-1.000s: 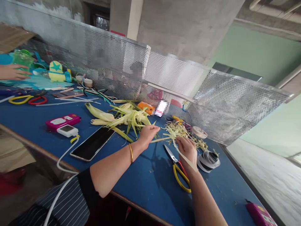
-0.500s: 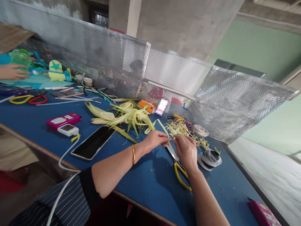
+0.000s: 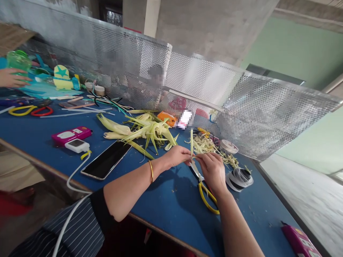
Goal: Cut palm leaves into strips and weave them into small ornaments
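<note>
Both hands meet above the blue table, pinching a narrow strip of pale green corn husk (image 3: 192, 141) that stands up between them. My left hand (image 3: 178, 155), with a gold bangle at the wrist, holds it from the left side. My right hand (image 3: 213, 169) closes its fingertips on the strip from the right. Scissors (image 3: 208, 200) with yellow handles lie on the table just under the right hand, partly covered by it. Beyond the left hand is a heap of corn husks (image 3: 150, 130), and past the right hand a pile of husk shavings (image 3: 205, 142).
A phone (image 3: 107, 160) and a magenta device (image 3: 71, 135) lie to the left on the blue table (image 3: 158, 200). A striped spool (image 3: 239, 179) is at the right. Behind rises a perforated metal screen (image 3: 128, 67). Another person's hand (image 3: 13, 78) grips a green bottle at far left.
The husk strip has swung from leaning left to nearly upright between my fingers. My hands stay in almost the same place.
</note>
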A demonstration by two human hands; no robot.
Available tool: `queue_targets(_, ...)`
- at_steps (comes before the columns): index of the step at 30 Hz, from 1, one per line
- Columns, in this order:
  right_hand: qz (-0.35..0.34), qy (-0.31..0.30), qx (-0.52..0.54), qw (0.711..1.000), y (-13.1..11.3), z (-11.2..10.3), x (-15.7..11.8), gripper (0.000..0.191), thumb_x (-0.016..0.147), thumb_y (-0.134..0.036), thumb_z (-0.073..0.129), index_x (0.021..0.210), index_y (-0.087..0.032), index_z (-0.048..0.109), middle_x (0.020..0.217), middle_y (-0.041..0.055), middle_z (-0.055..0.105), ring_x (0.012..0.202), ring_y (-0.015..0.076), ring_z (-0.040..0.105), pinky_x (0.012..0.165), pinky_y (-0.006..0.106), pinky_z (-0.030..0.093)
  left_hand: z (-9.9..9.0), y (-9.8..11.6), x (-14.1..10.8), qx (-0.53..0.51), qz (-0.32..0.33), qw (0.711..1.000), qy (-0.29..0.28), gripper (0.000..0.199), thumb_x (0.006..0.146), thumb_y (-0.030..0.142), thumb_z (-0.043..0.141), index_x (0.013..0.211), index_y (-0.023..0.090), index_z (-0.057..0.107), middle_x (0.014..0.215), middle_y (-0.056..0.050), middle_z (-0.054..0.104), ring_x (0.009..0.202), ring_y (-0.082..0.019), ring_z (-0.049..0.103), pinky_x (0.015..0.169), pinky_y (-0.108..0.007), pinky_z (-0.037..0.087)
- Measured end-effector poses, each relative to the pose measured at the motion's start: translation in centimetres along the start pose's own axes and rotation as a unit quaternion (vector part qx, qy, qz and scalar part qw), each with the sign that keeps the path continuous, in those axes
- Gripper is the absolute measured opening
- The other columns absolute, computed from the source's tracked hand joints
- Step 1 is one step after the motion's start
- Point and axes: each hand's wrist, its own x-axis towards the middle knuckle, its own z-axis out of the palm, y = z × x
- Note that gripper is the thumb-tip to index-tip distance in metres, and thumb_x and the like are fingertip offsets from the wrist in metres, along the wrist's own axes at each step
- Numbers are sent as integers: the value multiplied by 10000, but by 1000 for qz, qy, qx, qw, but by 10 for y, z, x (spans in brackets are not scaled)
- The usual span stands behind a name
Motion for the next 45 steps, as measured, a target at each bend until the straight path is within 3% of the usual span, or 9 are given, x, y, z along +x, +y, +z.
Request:
queue_targets(4, -20, 16, 4, 1000, 2, -1, 0, 193, 977, -268, 515, 880, -207, 671, 795, 25, 718, 773, 188, 619, 876, 333, 400, -2, 1, -3, -55, -65, 994, -70, 436, 680, 543, 769, 810, 128, 740, 779, -80, 741, 699, -181, 695, 811, -332, 510)
queue_targets(9, -43, -16, 11, 999, 1, -2, 1, 195, 984, -244, 504, 895, -210, 675, 826, 23, 729, 767, 176, 632, 915, 340, 385, 5, -2, -5, -55, -58, 997, 14, 386, 556, 461, 872, 649, 126, 705, 619, -34, 677, 607, -148, 644, 727, -299, 522)
queue_targets(19, -43, -28, -36, 998, 4, 2, -1, 211, 981, -262, 517, 856, -191, 672, 763, 25, 718, 705, 178, 627, 907, 340, 377, 16, 6, -9, -86, -43, 990, 100, 203, 664, 252, 838, 611, 113, 699, 603, -23, 655, 515, -75, 551, 593, -232, 486)
queue_targets(28, 43, -15, 7, 999, 7, 6, -4, 210, 960, -293, 517, 903, -215, 704, 855, 41, 736, 819, 207, 647, 860, 342, 403, 13, 0, -4, -98, -98, 984, 115, 184, 736, 241, 791, 663, 107, 688, 650, -54, 685, 467, -66, 547, 512, -205, 442)
queue_targets(33, 128, 61, 84, 986, 5, -5, -1, 270, 946, -358, 498, 993, -206, 716, 988, 81, 716, 956, 250, 628, 856, 369, 433, 7, 5, -4, -167, -121, 969, 134, 211, 828, 318, 708, 786, 112, 686, 699, -61, 704, 557, -114, 647, 521, -204, 459)
queue_targets(37, 237, -40, 241, 940, -1, -9, 1, 397, 929, -486, 491, 784, -183, 704, 737, 43, 693, 735, 202, 631, 708, 301, 453, 7, 6, -5, -167, -89, 971, 146, 103, 765, 185, 748, 719, 120, 683, 637, -26, 673, 564, -101, 636, 542, -190, 446)
queue_targets(41, 243, -213, 313, 893, 0, 0, -1, 420, 891, -511, 522, 674, -181, 663, 645, 17, 671, 633, 168, 590, 629, 269, 420, 9, 4, -4, -160, -63, 973, 155, 102, 764, 187, 745, 695, 123, 705, 712, -47, 712, 550, -81, 599, 589, -202, 466)
queue_targets(43, 241, -235, 288, 897, 0, 4, -2, 381, 897, -476, 520, 694, -187, 663, 633, 12, 667, 609, 160, 578, 614, 266, 412, 9, 2, -3, -161, -58, 972, 162, 93, 769, 189, 739, 711, 122, 708, 775, -63, 732, 556, -80, 601, 607, -208, 475)
queue_targets(45, 239, -162, 184, 939, -3, 2, -2, 351, 918, -460, 501, 802, -189, 691, 733, 42, 699, 675, 186, 601, 654, 292, 423, 8, 1, -2, -174, -62, 968, 170, 95, 791, 209, 723, 756, 123, 704, 813, -70, 738, 596, -93, 633, 620, -207, 479)
